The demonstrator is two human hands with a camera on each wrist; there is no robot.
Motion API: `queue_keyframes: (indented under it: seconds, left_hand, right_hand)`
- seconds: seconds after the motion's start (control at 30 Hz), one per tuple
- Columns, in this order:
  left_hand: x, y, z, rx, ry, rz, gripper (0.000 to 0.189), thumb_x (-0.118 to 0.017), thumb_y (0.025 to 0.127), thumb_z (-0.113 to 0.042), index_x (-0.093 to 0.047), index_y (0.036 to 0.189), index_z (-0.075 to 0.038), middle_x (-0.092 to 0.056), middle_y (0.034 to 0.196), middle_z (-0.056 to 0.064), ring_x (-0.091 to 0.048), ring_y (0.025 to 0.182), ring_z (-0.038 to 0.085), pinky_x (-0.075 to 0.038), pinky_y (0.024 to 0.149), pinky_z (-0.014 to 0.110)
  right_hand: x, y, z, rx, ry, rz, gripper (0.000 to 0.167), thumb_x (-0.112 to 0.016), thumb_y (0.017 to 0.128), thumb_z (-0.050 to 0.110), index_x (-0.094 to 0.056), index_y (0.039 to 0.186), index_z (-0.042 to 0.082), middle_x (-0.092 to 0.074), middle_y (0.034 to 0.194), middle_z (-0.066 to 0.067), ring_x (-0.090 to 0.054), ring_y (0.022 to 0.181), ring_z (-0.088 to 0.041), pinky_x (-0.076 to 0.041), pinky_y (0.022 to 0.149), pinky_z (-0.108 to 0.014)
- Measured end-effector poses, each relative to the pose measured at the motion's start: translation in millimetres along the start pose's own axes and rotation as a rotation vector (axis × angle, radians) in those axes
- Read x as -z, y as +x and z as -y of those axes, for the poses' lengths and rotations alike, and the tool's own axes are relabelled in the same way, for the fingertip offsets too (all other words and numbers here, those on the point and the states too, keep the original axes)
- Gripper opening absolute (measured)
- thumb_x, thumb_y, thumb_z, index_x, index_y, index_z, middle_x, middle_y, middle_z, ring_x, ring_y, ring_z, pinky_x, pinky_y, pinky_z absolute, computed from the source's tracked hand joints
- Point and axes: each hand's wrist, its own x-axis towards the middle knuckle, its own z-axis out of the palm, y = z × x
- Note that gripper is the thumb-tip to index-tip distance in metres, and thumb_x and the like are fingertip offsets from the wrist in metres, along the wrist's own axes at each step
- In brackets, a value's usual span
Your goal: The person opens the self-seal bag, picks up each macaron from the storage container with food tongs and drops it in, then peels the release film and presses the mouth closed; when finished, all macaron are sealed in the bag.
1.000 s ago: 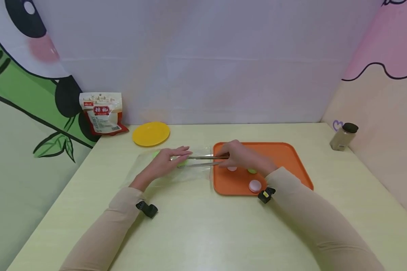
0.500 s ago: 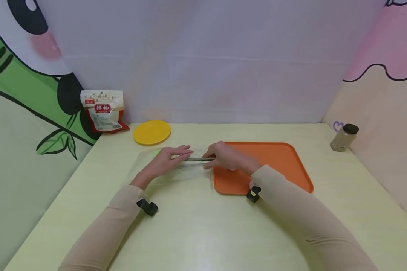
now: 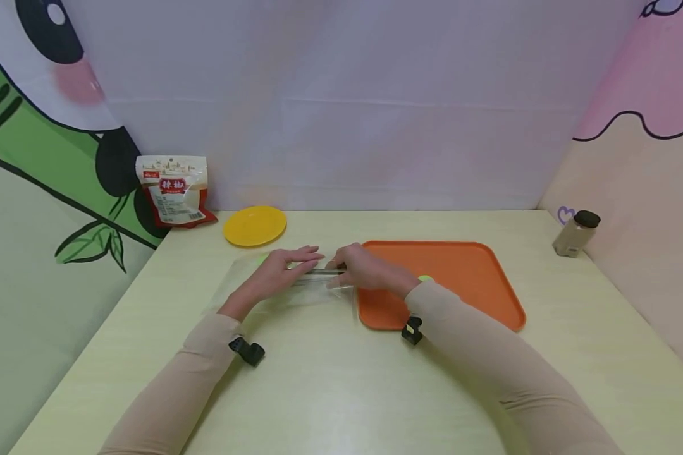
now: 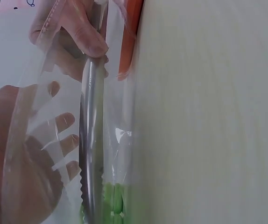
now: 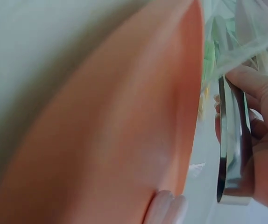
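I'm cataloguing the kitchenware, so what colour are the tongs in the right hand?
The tongs are shiny silver; the right wrist view shows this best.

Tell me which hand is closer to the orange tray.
Right. The right hand, gripping the metal tongs, is at the left edge of the orange tray; the left hand is farther left, at the clear bag, apart from the tray.

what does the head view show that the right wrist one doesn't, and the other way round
Head only: the yellow plate, the red-and-white packet and the black-lidded jar.

Right wrist only: a pale pink piece and the tongs' bent end.

Both: the right hand gripping the metal tongs, the orange tray and the clear bag.
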Motion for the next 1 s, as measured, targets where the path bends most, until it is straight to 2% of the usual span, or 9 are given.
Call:
queue_keyframes:
  seconds: [0.07, 0.33, 0.4, 0.57, 0.63, 0.77, 0.8, 0.9, 1.0]
  left_hand:
    - [0.2, 0.2, -0.6, 0.002, -0.002, -0.006, 0.035, -0.061, 0.102, -0.027, -0.067, 0.133, -0.012, -0.052, 0.148, 0.009, -0.037, 0.144, 0.023, -0.034, 0.114, 0.046]
    - [1.0, 0.6, -1.2, 0.047, 0.01, -0.027, 0.037, -0.06, 0.102, -0.033, -0.067, 0.134, -0.015, -0.052, 0.148, 0.003, -0.038, 0.143, 0.019, -0.032, 0.115, 0.046]
    - [0.6, 0.6, -0.6, 0.045, 0.01, -0.025, 0.037, -0.06, 0.102, -0.033, -0.066, 0.134, -0.015, -0.052, 0.148, 0.003, -0.037, 0.144, 0.019, -0.031, 0.116, 0.047]
    - [-0.2, 0.6, -1.4, 0.032, 0.016, -0.026, 0.036, -0.06, 0.102, -0.031, -0.067, 0.133, -0.015, -0.052, 0.148, 0.003, -0.037, 0.144, 0.02, -0.032, 0.115, 0.047]
    - [-0.2, 0.4, -1.9, 0.026, 0.019, -0.028, 0.036, -0.061, 0.102, -0.031, -0.067, 0.133, -0.015, -0.052, 0.147, 0.003, -0.038, 0.143, 0.02, -0.033, 0.114, 0.046]
    - [-0.1, 0.0, -1.4, 0.013, 0.021, -0.032, 0.035, -0.061, 0.102, -0.031, -0.067, 0.134, -0.017, -0.053, 0.147, 0.003, -0.039, 0.142, 0.02, -0.034, 0.114, 0.046]
    - [-0.1, 0.0, -1.5, 0.008, 0.021, -0.03, 0.035, -0.061, 0.102, -0.03, -0.067, 0.134, -0.017, -0.053, 0.147, 0.003, -0.039, 0.142, 0.02, -0.034, 0.114, 0.046]
    - [0.0, -0.2, -2.1, 0.004, 0.012, -0.026, 0.036, -0.061, 0.102, -0.029, -0.066, 0.134, -0.015, -0.053, 0.147, 0.004, -0.039, 0.143, 0.021, -0.034, 0.114, 0.045]
    - [0.3, 0.1, -2.3, 0.005, 0.012, -0.027, 0.037, -0.061, 0.102, -0.028, -0.065, 0.135, -0.013, -0.053, 0.147, 0.004, -0.039, 0.143, 0.02, -0.035, 0.114, 0.045]
  right_hand:
    - [-1.2, 0.6, 0.8, -0.011, 0.012, -0.008, 0.037, -0.079, 0.088, 0.018, -0.072, 0.121, 0.003, -0.072, 0.112, -0.011, -0.062, 0.084, -0.014, -0.049, 0.07, -0.023]
    - [-2.5, 0.2, 0.4, -0.069, 0.02, -0.001, 0.029, -0.08, 0.086, 0.021, -0.077, 0.112, 0.007, -0.072, 0.094, 0.004, -0.058, 0.073, -0.012, -0.048, 0.064, -0.022]
    - [-3.0, -0.6, 0.8, -0.076, 0.032, -0.004, 0.031, -0.081, 0.086, 0.022, -0.077, 0.113, 0.008, -0.072, 0.095, 0.005, -0.058, 0.073, -0.013, -0.048, 0.064, -0.022]
    - [-5.2, -2.2, 4.5, -0.118, 0.028, -0.05, 0.04, -0.081, 0.087, 0.023, -0.073, 0.12, 0.003, -0.072, 0.113, -0.005, -0.064, 0.087, -0.016, -0.051, 0.072, -0.022]
    - [-5.8, -1.5, 5.7, -0.129, 0.022, -0.066, 0.053, -0.08, 0.087, 0.023, -0.064, 0.132, 0.0, -0.072, 0.112, -0.008, -0.063, 0.09, -0.017, -0.05, 0.074, -0.022]
    - [-6.1, 0.3, 5.7, -0.115, 0.029, -0.062, 0.077, -0.081, 0.086, 0.022, -0.044, 0.15, 0.002, -0.066, 0.092, -0.005, -0.056, 0.078, -0.017, -0.045, 0.066, -0.024]
    - [-6.1, 0.3, 5.9, -0.115, 0.025, -0.057, 0.083, -0.081, 0.086, 0.022, -0.037, 0.154, 0.004, -0.062, 0.087, -0.004, -0.055, 0.079, -0.016, -0.047, 0.068, -0.023]
    - [-6.5, 0.3, 6.0, -0.111, 0.034, -0.051, 0.07, -0.081, 0.086, 0.022, -0.05, 0.146, 0.003, -0.062, 0.085, -0.006, -0.052, 0.075, -0.017, -0.044, 0.065, -0.025]
    - [-7.4, 1.0, 6.1, -0.112, 0.022, -0.048, 0.054, -0.081, 0.087, 0.023, -0.064, 0.134, 0.003, -0.067, 0.095, -0.005, -0.053, 0.076, -0.015, -0.045, 0.065, -0.023]
